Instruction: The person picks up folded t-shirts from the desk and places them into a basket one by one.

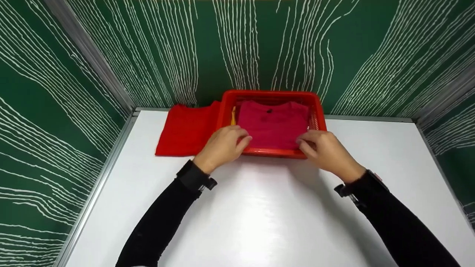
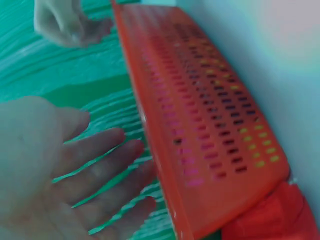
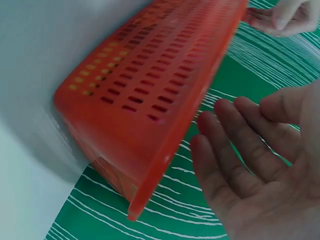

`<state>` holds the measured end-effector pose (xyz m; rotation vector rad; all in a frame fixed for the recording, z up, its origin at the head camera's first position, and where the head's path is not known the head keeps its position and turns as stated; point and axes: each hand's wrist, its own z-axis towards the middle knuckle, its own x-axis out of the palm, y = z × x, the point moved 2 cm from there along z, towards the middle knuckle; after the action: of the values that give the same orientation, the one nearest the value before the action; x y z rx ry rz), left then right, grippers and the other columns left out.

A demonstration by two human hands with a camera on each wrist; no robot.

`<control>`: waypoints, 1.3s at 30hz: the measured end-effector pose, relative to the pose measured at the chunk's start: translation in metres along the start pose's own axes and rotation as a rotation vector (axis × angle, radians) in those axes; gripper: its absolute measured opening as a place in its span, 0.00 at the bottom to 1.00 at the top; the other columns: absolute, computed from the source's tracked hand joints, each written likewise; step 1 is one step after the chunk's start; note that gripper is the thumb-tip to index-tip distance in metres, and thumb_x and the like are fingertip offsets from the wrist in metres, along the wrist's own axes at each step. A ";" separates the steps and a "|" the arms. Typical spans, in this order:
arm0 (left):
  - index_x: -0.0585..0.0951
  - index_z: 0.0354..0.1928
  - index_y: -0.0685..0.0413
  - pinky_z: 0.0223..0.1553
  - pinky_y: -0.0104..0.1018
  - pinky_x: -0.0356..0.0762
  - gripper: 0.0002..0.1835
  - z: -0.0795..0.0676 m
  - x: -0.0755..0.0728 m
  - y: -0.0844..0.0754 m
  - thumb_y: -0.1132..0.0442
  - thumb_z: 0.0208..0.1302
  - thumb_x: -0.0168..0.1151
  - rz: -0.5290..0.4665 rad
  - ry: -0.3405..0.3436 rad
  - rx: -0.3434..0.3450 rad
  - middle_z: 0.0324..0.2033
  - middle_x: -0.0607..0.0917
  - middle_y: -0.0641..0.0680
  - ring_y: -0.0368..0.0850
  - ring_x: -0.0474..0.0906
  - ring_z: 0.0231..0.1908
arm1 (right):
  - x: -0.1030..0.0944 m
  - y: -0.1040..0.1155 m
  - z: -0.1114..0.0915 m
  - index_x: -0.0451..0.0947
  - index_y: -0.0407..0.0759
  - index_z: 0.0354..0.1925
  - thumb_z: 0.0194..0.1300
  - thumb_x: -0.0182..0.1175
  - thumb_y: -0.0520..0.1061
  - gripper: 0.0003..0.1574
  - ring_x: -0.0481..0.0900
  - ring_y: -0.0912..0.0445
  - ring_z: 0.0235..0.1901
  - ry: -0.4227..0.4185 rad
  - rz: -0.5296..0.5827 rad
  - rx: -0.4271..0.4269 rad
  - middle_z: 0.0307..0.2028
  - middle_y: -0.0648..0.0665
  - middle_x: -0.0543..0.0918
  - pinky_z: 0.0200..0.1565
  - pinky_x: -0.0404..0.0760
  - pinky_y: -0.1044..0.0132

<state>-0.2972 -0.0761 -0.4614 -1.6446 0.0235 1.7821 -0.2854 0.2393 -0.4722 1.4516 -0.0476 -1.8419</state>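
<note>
Red plastic basket, perforated along its side, stands on the white table at the far edge, close to the green wall marked with uneven white lines. Inside it lies a magenta garment, folded flat, neckline to the far side, with a small dark mark at the collar. A slim yellow item shows in the basket's left end, between garment and wall of the basket; its kind cannot be told. Left hand is at the near left corner of the basket, fingers loosely extended and slightly spread, with nothing in its grasp. Right hand is at the near right corner, fingers relaxed and gently bent, likewise holding nothing. Contact between fingertips and rim cannot be confirmed. Immediately left of the basket, a red garment lies folded flat on the table. Both arms wear black sleeves with dark wrist straps.
</note>
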 end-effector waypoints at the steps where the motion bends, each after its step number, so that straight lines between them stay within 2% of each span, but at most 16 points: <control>1: 0.91 0.57 0.53 0.61 0.46 0.88 0.16 -0.003 -0.004 0.003 0.52 0.83 0.63 -0.013 -0.040 -0.007 0.51 0.93 0.53 0.50 0.89 0.53 | -0.002 0.001 -0.005 0.92 0.40 0.43 0.76 0.64 0.36 0.09 0.89 0.51 0.42 -0.017 0.008 0.000 0.39 0.44 0.92 0.49 0.90 0.49; 5: 0.91 0.50 0.54 0.51 0.43 0.88 0.13 -0.016 -0.017 0.018 0.56 0.82 0.62 -0.074 -0.197 -0.042 0.43 0.90 0.53 0.48 0.86 0.43 | -0.002 0.004 -0.024 0.92 0.41 0.41 0.75 0.65 0.35 0.09 0.87 0.57 0.37 -0.038 0.004 -0.004 0.35 0.48 0.91 0.43 0.89 0.56; 9: 0.90 0.48 0.54 0.54 0.44 0.87 0.12 -0.019 -0.028 0.046 0.58 0.82 0.60 -0.135 -0.340 -0.113 0.43 0.89 0.54 0.49 0.87 0.45 | 0.005 0.003 -0.041 0.92 0.43 0.38 0.73 0.66 0.34 0.10 0.84 0.60 0.34 -0.008 0.006 -0.016 0.33 0.50 0.90 0.39 0.86 0.62; 12: 0.89 0.54 0.55 0.58 0.48 0.86 0.12 -0.018 -0.030 0.076 0.60 0.82 0.59 -0.161 -0.358 -0.200 0.49 0.90 0.56 0.53 0.86 0.49 | 0.011 0.002 -0.052 0.92 0.44 0.39 0.73 0.67 0.35 0.08 0.84 0.61 0.35 0.025 0.000 -0.022 0.34 0.51 0.91 0.40 0.87 0.61; 14: 0.88 0.58 0.57 0.61 0.50 0.85 0.14 -0.016 -0.026 0.097 0.61 0.83 0.57 -0.150 -0.324 -0.261 0.53 0.90 0.58 0.56 0.86 0.53 | 0.015 0.001 -0.058 0.92 0.45 0.39 0.72 0.68 0.35 0.08 0.84 0.61 0.35 0.040 -0.004 -0.024 0.35 0.52 0.91 0.41 0.88 0.60; 18: 0.84 0.67 0.62 0.73 0.57 0.78 0.20 -0.016 -0.008 0.132 0.61 0.83 0.56 -0.077 -0.183 -0.379 0.64 0.87 0.64 0.63 0.82 0.66 | 0.027 -0.005 -0.066 0.92 0.43 0.39 0.71 0.68 0.33 0.08 0.83 0.62 0.35 0.077 0.007 -0.027 0.35 0.52 0.90 0.41 0.87 0.61; 21: 0.76 0.76 0.62 0.82 0.63 0.66 0.26 -0.017 0.005 0.148 0.57 0.84 0.55 -0.003 -0.063 -0.450 0.77 0.76 0.67 0.67 0.69 0.79 | 0.036 -0.010 -0.072 0.92 0.41 0.40 0.71 0.68 0.34 0.07 0.84 0.61 0.35 0.109 0.019 -0.013 0.34 0.52 0.89 0.41 0.88 0.60; 23: 0.71 0.81 0.59 0.84 0.68 0.58 0.30 -0.018 0.011 0.156 0.54 0.84 0.55 0.048 0.008 -0.477 0.82 0.68 0.67 0.69 0.60 0.83 | 0.040 -0.013 -0.076 0.92 0.40 0.40 0.72 0.69 0.35 0.06 0.84 0.61 0.35 0.127 0.027 0.007 0.33 0.53 0.90 0.41 0.88 0.60; 25: 0.68 0.83 0.57 0.84 0.72 0.54 0.33 -0.018 0.017 0.162 0.51 0.85 0.55 0.088 0.065 -0.498 0.86 0.62 0.67 0.70 0.54 0.85 | 0.044 -0.015 -0.079 0.93 0.40 0.41 0.72 0.69 0.35 0.06 0.84 0.60 0.34 0.144 0.041 0.026 0.33 0.52 0.90 0.41 0.87 0.60; 28: 0.66 0.85 0.56 0.84 0.73 0.52 0.35 -0.019 0.022 0.166 0.48 0.84 0.54 0.134 0.118 -0.508 0.87 0.59 0.66 0.71 0.52 0.86 | 0.047 -0.017 -0.082 0.93 0.41 0.41 0.72 0.68 0.35 0.07 0.86 0.59 0.37 0.152 0.049 0.048 0.34 0.53 0.91 0.43 0.88 0.59; 33: 0.66 0.84 0.57 0.83 0.72 0.55 0.36 -0.021 0.024 0.166 0.47 0.85 0.54 0.165 0.144 -0.496 0.86 0.60 0.67 0.71 0.53 0.85 | 0.049 -0.021 -0.085 0.93 0.41 0.41 0.71 0.68 0.34 0.08 0.88 0.57 0.39 0.144 0.047 0.067 0.35 0.52 0.92 0.47 0.89 0.54; 39: 0.65 0.84 0.56 0.84 0.73 0.55 0.36 -0.026 0.022 0.162 0.47 0.84 0.55 0.172 0.171 -0.493 0.86 0.60 0.67 0.71 0.53 0.85 | 0.052 -0.025 -0.088 0.93 0.43 0.41 0.73 0.66 0.35 0.09 0.89 0.57 0.40 0.131 0.036 0.082 0.38 0.51 0.92 0.46 0.89 0.56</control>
<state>-0.3538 -0.2000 -0.5562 -2.1991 -0.2194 1.8687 -0.2273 0.2634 -0.5569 1.6149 -0.0847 -1.7294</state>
